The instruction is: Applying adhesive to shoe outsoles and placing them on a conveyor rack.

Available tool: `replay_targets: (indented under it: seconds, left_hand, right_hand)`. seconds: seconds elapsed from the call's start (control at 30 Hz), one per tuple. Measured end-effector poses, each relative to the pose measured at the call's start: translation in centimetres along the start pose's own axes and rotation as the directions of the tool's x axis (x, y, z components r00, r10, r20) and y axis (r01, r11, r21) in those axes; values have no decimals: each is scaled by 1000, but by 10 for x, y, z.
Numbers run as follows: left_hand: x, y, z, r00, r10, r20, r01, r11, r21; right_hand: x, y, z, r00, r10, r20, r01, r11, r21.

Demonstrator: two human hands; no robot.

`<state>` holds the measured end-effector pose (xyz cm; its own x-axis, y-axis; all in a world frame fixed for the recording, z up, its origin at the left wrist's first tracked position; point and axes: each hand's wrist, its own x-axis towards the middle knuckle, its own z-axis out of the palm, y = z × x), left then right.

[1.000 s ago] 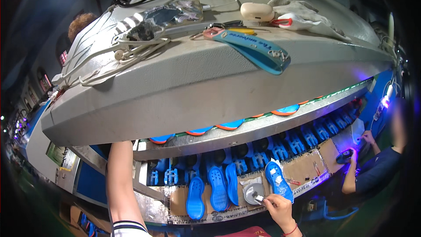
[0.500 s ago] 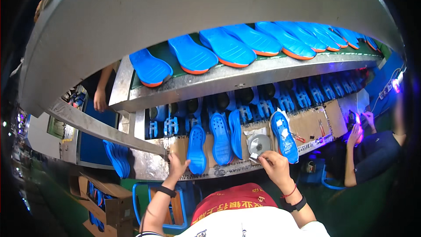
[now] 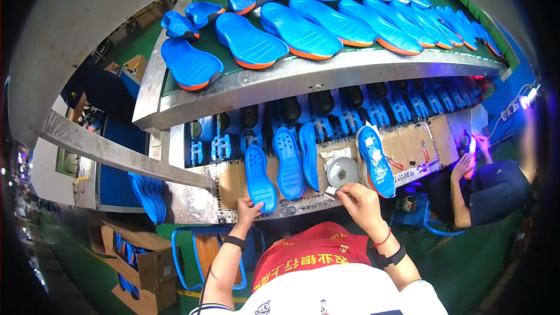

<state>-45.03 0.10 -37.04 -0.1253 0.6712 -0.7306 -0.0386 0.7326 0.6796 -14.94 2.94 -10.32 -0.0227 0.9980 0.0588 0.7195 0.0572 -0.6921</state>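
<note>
In front of me a blue shoe sole (image 3: 260,178) with holes in one end lies on cardboard. My left hand (image 3: 248,212) grips its near end at the left edge, thumb over the rim. Between the thumb and fingers of my right hand (image 3: 360,203) is a small white piece (image 3: 331,191), its exact kind unclear. This hand hovers just in front of a round grey-white dish (image 3: 343,171). Beside the first sole lie another blue sole (image 3: 290,166) and one tipped on its side (image 3: 310,157). Right of the dish rests a blue sole with white patches (image 3: 376,160).
Pliers (image 3: 425,150) lie on the cardboard (image 3: 402,146). Above stands a metal-edged conveyor (image 3: 326,76) carrying many blue-and-orange soles. Nested soles (image 3: 147,197) hang over the bench's left end. Cartons (image 3: 137,262) and a stool (image 3: 207,256) stand below. A co-worker (image 3: 490,186) sits at right.
My left hand has moved right and taken hold of the near end of the first sole. My right hand has drawn slightly back from the dish. The view has tilted up, showing more conveyor.
</note>
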Motion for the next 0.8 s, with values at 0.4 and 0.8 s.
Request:
replay_targets:
  seconds: [0.4,0.8]
  left_hand:
    - [-127,143,18,942,301,150,-187,840,-509]
    - [-174,200,40,792,610,19,-596,779,-197]
  right_hand:
    - [5,-40,3,985,-157,77,147,982,122]
    - [13,-63,13,903,-423,72,427,902,-57]
